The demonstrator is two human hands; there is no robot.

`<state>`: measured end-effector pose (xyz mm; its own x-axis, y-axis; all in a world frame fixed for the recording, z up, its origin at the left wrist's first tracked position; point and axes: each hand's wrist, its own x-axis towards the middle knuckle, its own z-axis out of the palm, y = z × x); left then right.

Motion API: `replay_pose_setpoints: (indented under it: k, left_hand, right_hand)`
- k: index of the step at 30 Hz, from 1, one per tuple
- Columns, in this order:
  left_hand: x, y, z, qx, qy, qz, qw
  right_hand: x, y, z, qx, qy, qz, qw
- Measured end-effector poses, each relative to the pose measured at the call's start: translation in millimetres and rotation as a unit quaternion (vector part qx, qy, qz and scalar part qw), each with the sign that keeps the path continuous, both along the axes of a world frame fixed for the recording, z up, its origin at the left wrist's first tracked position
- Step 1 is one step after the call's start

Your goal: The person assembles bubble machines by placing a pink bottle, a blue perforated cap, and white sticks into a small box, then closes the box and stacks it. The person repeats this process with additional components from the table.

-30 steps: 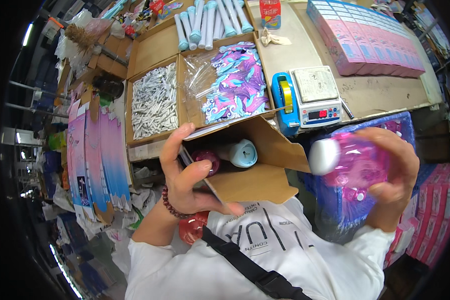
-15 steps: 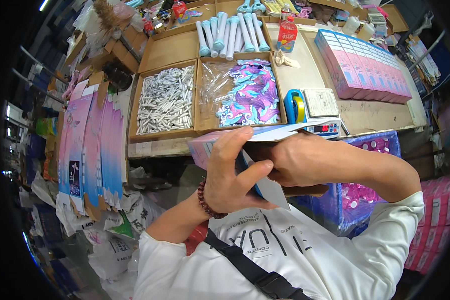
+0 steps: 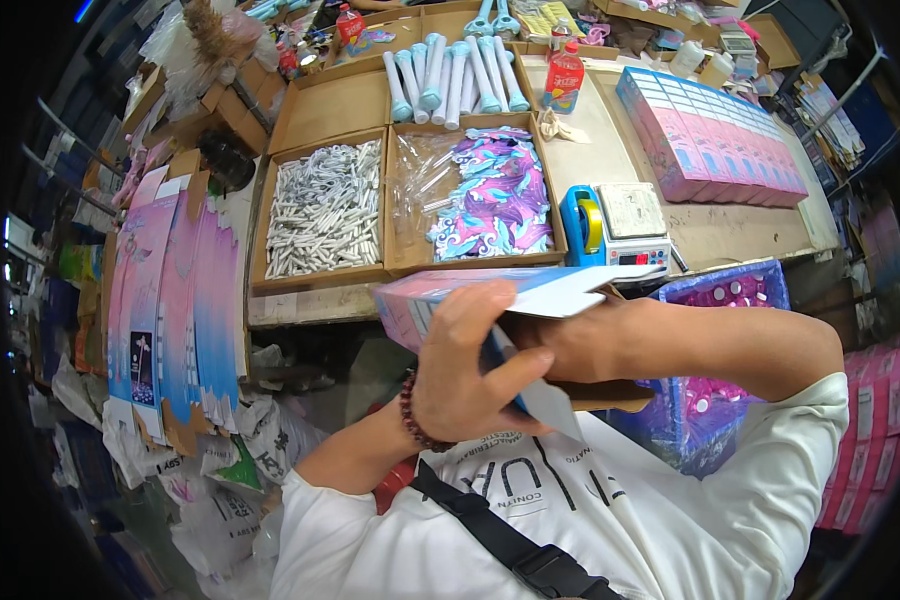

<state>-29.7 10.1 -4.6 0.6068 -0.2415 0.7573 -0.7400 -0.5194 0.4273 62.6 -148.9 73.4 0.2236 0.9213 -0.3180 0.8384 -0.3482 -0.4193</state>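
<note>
A pink and blue cardboard box (image 3: 407, 312) is held in front of my chest, its end flaps standing open. My left hand (image 3: 465, 365), with a beaded bracelet at the wrist, grips the box from the near side, thumb reaching toward the opening. Through the open end, my right hand (image 3: 582, 345) reaches into the box between the flaps. Its fingers are hidden inside, so whether they hold anything cannot be seen. A white flap (image 3: 570, 296) partly covers the back of that hand, and a brown flap (image 3: 610, 392) sticks out below it.
Beyond the box stand trays of white sticks (image 3: 325, 215), purple and blue mermaid-tail-like pieces (image 3: 495, 200) and pale tubes (image 3: 450, 80). A scale (image 3: 625, 225), tape dispenser (image 3: 580, 222), bottle (image 3: 564, 78) and finished boxes (image 3: 710, 140) are rightward. Flat cartons (image 3: 175, 300) lie left, a blue crate (image 3: 680, 420) right.
My right hand has gone deeper into the box, and the white top flap now covers more of it. The left hand keeps its hold. The whole view has shifted slightly.
</note>
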Motion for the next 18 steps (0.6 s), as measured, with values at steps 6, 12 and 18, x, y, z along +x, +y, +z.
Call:
replay_pose_setpoints:
  k: [6,12,18]
  left_hand:
    - [-15.4,21.7,-7.6,-0.056,-0.016,-0.001,0.998]
    - [-32.1,31.9,-6.2,-0.022,0.040,-0.042,0.998]
    - [-38.1,60.6,-7.5,-0.108,0.119,-0.008,0.987]
  right_hand:
    - [-15.7,-3.1,-27.0,0.217,-0.185,0.113,0.952]
    - [-13.4,-1.8,-16.8,0.227,-0.191,0.170,0.940]
    - [-10.1,-34.8,52.2,0.237,0.064,0.017,0.969]
